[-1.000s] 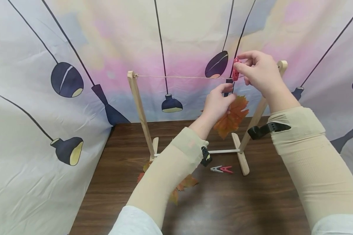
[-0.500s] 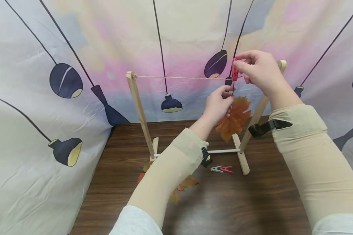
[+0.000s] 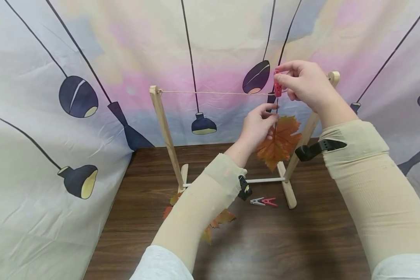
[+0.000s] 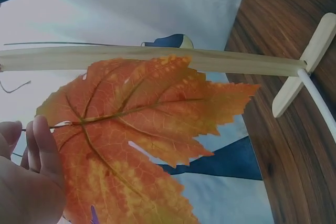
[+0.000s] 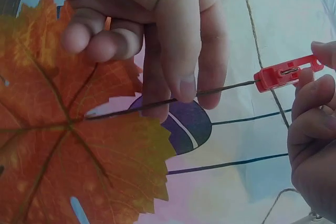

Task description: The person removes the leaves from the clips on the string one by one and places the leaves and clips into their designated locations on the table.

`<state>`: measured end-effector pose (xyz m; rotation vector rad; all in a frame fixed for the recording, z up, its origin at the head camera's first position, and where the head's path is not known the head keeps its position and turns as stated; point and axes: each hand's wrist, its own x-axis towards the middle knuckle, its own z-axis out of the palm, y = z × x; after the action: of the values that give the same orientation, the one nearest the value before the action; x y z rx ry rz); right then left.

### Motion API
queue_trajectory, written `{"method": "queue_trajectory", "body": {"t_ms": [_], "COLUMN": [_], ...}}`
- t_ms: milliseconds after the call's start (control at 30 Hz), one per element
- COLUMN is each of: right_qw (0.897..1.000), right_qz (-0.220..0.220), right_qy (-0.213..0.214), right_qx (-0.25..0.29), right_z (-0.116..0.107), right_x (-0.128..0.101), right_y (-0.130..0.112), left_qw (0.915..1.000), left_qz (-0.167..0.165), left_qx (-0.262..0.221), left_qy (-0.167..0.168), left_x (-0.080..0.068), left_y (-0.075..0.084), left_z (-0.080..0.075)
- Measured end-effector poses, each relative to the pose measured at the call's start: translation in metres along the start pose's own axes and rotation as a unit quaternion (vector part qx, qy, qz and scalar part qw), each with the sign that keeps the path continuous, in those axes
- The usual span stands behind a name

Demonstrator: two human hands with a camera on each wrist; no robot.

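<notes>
Left hand (image 3: 257,126) pinches the orange maple leaf's (image 3: 279,142) stem; my right hand (image 3: 302,83) squeezes the red plastic clothespin (image 3: 277,83) at the thin string (image 3: 213,92). Clip tips hidden. Leaf barely lower than before.

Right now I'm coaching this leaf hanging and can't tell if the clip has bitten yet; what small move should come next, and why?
Probably ease the right hand off the red clothespin so it closes. In the right wrist view the stem tip already sits at the pin's mouth on the string, while the left hand pinches the stem and steadies the orange maple leaf.
</notes>
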<state>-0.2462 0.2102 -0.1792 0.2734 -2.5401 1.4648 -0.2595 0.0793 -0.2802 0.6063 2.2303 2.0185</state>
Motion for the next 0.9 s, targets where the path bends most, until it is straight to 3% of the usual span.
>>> {"method": "queue_trajectory", "body": {"t_ms": [333,900], "right_qw": [0.997,0.998], "right_qz": [-0.002,-0.040], "right_qy": [0.006,-0.001], "right_qx": [0.071,0.045], "right_z": [-0.0009,-0.0022], "right_x": [-0.0018,-0.0035], "right_y": [0.0014,0.0051], "left_qw": [1.0000,0.9984], "left_qz": [-0.002,0.004], "left_qx": [0.004,0.039], "left_qy": [0.006,0.040], "left_x": [-0.0030,-0.0022], "left_y": [0.0073,0.0033], "left_z": [0.0060,-0.0022]}}
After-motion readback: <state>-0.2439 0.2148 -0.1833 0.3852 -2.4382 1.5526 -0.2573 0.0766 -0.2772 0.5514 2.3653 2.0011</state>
